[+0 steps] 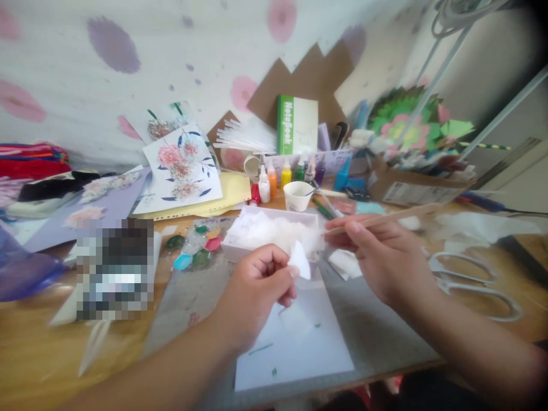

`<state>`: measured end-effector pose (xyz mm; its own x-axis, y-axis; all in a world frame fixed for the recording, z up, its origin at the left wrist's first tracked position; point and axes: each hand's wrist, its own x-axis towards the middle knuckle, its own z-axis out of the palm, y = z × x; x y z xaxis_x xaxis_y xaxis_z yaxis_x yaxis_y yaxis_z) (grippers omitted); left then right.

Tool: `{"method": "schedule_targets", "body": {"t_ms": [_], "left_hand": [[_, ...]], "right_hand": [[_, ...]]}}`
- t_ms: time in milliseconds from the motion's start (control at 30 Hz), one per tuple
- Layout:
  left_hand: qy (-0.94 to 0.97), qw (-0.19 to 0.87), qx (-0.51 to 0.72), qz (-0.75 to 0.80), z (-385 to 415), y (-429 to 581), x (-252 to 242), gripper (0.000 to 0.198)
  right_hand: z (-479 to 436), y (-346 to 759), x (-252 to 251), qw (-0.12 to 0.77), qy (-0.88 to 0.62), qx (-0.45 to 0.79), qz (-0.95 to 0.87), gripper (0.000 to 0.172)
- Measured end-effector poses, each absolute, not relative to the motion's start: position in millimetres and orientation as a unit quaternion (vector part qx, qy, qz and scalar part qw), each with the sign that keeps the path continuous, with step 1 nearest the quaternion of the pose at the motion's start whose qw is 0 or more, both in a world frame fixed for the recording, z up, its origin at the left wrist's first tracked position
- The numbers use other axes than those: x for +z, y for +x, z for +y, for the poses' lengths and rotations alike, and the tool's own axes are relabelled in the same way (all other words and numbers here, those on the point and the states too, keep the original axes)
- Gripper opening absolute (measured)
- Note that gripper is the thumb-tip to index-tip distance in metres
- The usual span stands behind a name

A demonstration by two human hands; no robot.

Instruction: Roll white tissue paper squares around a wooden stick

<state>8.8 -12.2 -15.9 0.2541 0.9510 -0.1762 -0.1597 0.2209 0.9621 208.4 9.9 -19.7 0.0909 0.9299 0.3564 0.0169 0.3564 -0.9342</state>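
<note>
My left hand (pixel 261 279) pinches a small white pointed piece (pixel 301 261), which looks like paper or a cotton pad. In my right hand (pixel 385 251) lies a long flat wooden stick (pixel 406 218), its near end pointing left toward fluffy white cotton (pixel 274 228). The cotton fills a white open box (pixel 240 251) just behind both hands. Below my left hand, a white sheet of paper (pixel 295 354) bears a few small green marks. A folded white scrap (pixel 346 264) lies beside my right hand's fingers.
Paint bottles (pixel 286 172) and a white paper cup (pixel 298 197) stand behind the box. Left of it is a palette with coloured wells (pixel 200 245). Scissors (pixel 471 282) lie at the right. A flower picture (pixel 182 165) leans at the back left, and a notebook (pixel 299 125) stands upright.
</note>
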Motion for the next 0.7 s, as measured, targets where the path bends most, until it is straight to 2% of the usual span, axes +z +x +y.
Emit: {"method": "schedule_targets", "body": {"t_ms": [267, 400, 500, 700], "left_hand": [[0.456, 0.645, 0.422, 0.444, -14, 6, -17, 0.018], [0.454, 0.650, 0.415, 0.446, -14, 8, -17, 0.017], [0.445, 0.658, 0.417, 0.442, -14, 10, -15, 0.019], [0.457, 0.664, 0.412, 0.425, -16, 12, -13, 0.020]], "right_hand": [[30, 207, -14, 0.554, -0.477, 0.276, -0.625, 0.010], [14, 207, -5, 0.570, -0.443, 0.210, -0.659, 0.011], [-9, 202, 3, 0.553, -0.364, 0.242, -0.709, 0.014], [-28, 195, 9, 0.521, -0.358, 0.286, -0.719, 0.014]]}}
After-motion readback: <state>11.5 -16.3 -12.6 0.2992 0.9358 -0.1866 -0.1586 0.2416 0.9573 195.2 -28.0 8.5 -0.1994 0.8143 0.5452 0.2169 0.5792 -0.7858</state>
